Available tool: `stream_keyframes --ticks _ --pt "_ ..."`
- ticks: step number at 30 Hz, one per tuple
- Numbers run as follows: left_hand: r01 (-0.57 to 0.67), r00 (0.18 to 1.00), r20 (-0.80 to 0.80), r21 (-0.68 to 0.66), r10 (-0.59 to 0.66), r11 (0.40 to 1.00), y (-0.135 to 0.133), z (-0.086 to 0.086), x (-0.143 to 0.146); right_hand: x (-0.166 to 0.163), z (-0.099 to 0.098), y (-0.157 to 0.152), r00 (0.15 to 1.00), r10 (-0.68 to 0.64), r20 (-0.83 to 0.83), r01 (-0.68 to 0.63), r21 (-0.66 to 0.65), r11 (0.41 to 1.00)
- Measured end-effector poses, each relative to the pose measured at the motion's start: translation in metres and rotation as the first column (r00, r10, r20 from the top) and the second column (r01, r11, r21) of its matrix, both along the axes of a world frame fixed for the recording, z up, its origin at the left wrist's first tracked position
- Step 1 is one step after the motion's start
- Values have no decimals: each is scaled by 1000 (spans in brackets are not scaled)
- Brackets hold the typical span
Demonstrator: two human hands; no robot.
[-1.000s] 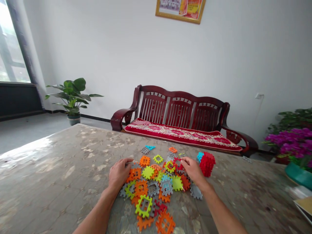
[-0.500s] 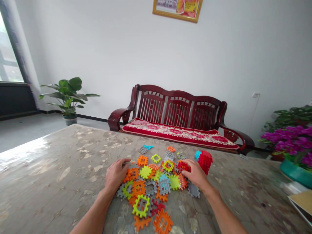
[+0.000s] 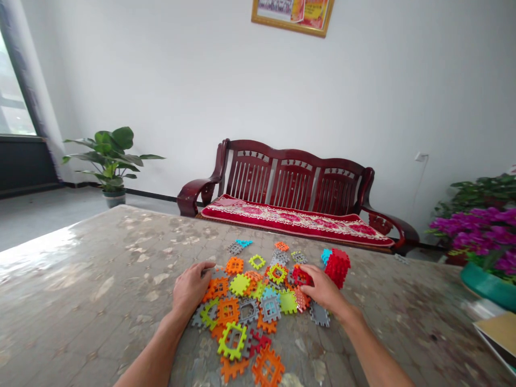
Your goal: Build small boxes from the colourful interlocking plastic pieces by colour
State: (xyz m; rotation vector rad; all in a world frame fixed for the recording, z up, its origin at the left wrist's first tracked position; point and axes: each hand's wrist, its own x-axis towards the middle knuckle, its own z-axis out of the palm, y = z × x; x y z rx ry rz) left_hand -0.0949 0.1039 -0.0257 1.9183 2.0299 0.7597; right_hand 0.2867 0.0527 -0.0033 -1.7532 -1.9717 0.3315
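Orange toothed piece (image 3: 260,368) lies nearest you on the desk (image 3: 80,322). Your left hand (image 3: 192,287) curls beside the pile (image 3: 240,285), grip hidden; by your right hand (image 3: 323,288), hold unclear, the red piece (image 3: 300,276), likely in work, has come closer, baring a yellow-grey piece (image 3: 299,257) behind.

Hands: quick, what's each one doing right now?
Left hand: open, loosely curled, nothing visibly held.
Right hand: fingers on a red piece; whether it's gripped cannot be told.

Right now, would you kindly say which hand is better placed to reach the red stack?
Probably the right hand, near the red stack; the left hand is across the scattered pieces.
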Motion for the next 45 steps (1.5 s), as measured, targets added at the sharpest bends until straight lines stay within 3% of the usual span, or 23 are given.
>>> stream_keyframes --ticks 9,14,19,26,36,45 --pt "-4 1000 -2 -2 4 1000 3 -2 -1 -11 12 -4 991 -7 133 9 -15 1000" --pt "14 1000 -21 -11 -15 1000 4 -2 -2 -6 20 -7 998 -36 57 30 100 995" --pt "1 1000 -31 1 -1 1000 2 0 -1 38 44 0 989 -149 -18 149 246 958" --pt "2 1000 -27 11 -1 1000 3 -2 -3 101 78 10 967 -235 -96 252 268 930" --pt "-8 999 -36 11 8 1000 1 1 -2 136 70 22 863 -214 -458 325 178 929" --pt "-8 999 -49 -9 7 1000 0 2 -1 133 67 19 937 -179 -300 212 81 974"
